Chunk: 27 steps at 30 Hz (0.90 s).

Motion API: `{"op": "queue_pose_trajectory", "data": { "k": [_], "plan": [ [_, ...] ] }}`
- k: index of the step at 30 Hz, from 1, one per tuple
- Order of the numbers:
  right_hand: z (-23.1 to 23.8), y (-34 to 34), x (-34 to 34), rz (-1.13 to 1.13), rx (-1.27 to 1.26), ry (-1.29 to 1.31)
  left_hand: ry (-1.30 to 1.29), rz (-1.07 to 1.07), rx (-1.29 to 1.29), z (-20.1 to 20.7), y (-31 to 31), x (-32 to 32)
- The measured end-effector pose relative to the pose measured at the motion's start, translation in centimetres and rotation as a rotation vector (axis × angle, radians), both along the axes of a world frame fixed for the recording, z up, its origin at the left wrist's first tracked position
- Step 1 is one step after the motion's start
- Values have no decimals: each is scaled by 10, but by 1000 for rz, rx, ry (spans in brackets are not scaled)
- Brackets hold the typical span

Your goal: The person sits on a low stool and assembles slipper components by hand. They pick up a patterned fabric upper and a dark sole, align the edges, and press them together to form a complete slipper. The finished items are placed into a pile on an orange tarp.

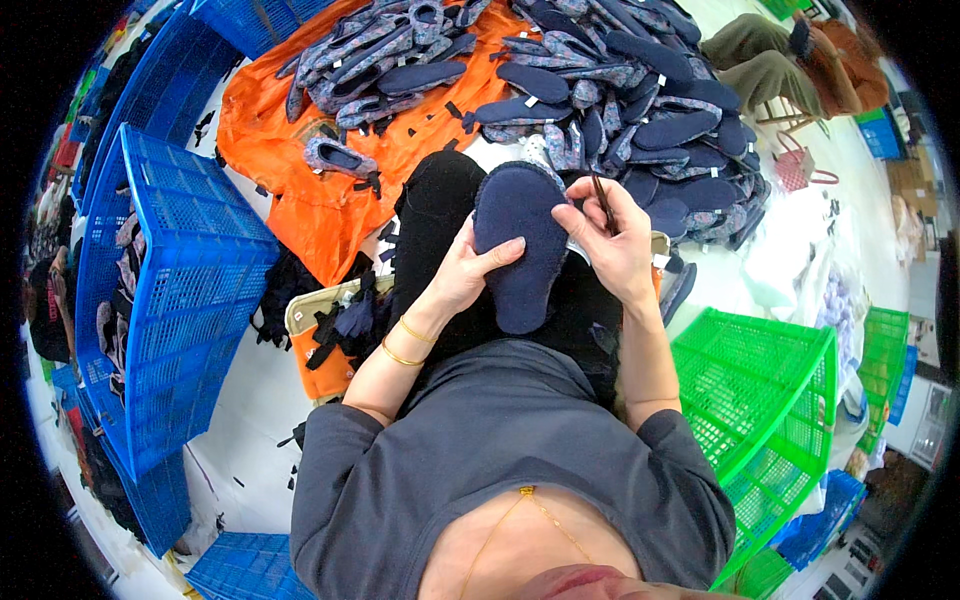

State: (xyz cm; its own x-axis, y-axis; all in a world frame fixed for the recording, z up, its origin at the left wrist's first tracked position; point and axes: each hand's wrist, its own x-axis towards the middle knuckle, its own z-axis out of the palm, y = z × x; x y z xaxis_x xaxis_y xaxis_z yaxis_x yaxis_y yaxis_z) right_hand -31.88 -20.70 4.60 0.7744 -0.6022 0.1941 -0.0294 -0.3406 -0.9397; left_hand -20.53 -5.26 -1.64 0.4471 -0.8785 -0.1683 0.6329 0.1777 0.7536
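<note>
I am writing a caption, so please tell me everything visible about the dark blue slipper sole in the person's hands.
The slipper sole is dark navy, oval and fuzzy, like fleece, with a rough edge. It lies lengthwise over the person's lap, toe pointing away. The left hand grips its left side, thumb on top; the right hand, holding a thin dark tool, touches its right edge.

Lying on pale floor (250, 400) | crumpled orange plastic sheet (300, 200) | blue plastic mesh crates (190, 270) | green plastic mesh crate (770, 400)

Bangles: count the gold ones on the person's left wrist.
2. One bangle sits nearer the left hand; the second bangle lies just below it, further up the forearm. None shows on the right wrist.
</note>
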Motion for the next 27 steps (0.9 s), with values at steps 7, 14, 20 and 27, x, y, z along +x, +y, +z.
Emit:
{"op": "queue_pose_trajectory", "data": {
  "k": [7, 14, 20, 27],
  "plan": [
    [-20, -6, 1, -27, 42, -48, -133, 44, 78, 3, 2, -2],
    [-24, -4, -5, -77, 429, -144, -6, 28, 74, 0, 4, -3],
    [-27, -15, -13, -56, 652, -181, 166, -4, 57, 3, 7, 4],
    [-58, 3, -26, -32, 188, -136, 273, -35, 17, -9, 9, 10]
  ]
}}
